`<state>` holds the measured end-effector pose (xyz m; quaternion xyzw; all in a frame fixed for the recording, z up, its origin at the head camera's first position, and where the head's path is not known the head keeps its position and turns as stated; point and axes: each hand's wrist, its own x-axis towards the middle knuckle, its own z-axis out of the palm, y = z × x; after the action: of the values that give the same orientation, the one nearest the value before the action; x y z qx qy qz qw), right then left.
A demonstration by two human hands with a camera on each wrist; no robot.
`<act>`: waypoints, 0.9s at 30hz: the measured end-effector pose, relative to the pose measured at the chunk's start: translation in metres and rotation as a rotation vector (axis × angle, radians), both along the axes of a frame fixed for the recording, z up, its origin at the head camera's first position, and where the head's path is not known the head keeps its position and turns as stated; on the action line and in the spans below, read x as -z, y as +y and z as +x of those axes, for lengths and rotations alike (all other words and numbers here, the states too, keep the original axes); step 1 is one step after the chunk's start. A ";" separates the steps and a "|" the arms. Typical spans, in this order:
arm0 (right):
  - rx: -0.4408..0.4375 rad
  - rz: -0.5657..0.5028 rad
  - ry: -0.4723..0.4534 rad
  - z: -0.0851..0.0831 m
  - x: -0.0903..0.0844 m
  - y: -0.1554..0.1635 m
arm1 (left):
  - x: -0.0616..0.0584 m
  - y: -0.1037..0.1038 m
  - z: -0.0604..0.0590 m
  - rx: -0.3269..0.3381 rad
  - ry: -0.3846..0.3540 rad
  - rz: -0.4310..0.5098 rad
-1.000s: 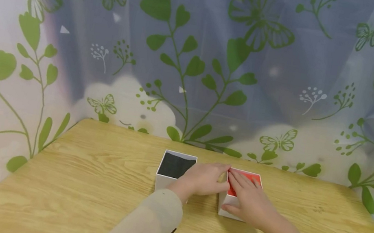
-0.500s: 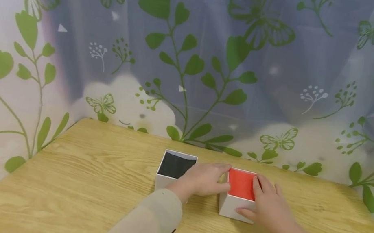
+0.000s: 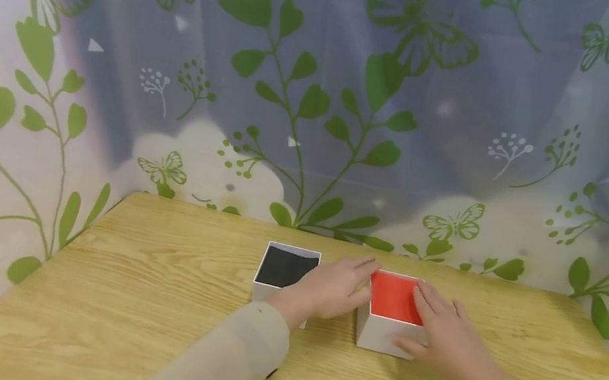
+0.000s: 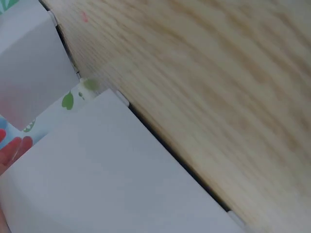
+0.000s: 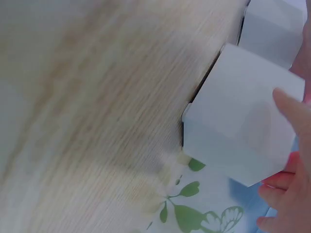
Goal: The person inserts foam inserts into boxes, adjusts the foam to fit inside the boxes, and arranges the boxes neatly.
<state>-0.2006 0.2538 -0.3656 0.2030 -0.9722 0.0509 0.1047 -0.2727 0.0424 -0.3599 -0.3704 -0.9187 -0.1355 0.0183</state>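
A white square box with a flat red filling (image 3: 397, 297) stands on the table. My left hand (image 3: 327, 288) lies at its left side, fingers straight and tips at the back left corner. My right hand (image 3: 451, 342) rests at the other side, fingertips at the right rim and the thumb (image 3: 410, 347) against the front wall. In the right wrist view, that thumb points onto the white wall (image 5: 238, 104). To the left, partly behind my left wrist, stands a second white box with a black, cloth-like filling (image 3: 282, 267).
The boxes stand on a light wooden table (image 3: 153, 299) with a narrow gap between them. Behind the table hangs a curtain (image 3: 322, 85) printed with green leaves and butterflies.
My right hand has moved right, off the top of the red filling to the box's right rim, baring the red surface. My left hand stays at the left side.
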 end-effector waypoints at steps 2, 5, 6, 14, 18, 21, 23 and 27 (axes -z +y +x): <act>-0.018 0.029 0.018 0.004 -0.002 0.001 | -0.001 -0.001 0.001 -0.004 0.000 0.030; -0.044 0.052 0.027 0.008 -0.002 0.001 | -0.002 -0.003 0.004 -0.001 0.016 0.060; -0.047 0.053 0.026 0.008 -0.002 0.000 | -0.002 -0.004 0.004 0.004 0.026 0.065; -0.066 0.034 0.073 0.006 -0.002 -0.001 | -0.004 -0.005 0.007 0.080 0.221 0.050; -0.064 0.049 0.085 0.005 -0.001 -0.002 | -0.004 -0.005 0.009 0.086 0.363 -0.005; -0.060 0.056 0.084 0.004 0.001 -0.003 | -0.001 -0.003 0.011 0.070 0.466 -0.055; -0.051 0.055 0.075 0.005 0.003 -0.004 | 0.002 -0.001 0.013 0.043 0.513 -0.084; -0.035 0.043 0.094 0.007 0.009 -0.003 | 0.008 -0.004 0.023 -0.043 0.504 -0.130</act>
<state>-0.1937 0.2506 -0.3747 0.2241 -0.9634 0.0223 0.1451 -0.2496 0.0387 -0.3683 -0.3734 -0.8995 0.0207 0.2260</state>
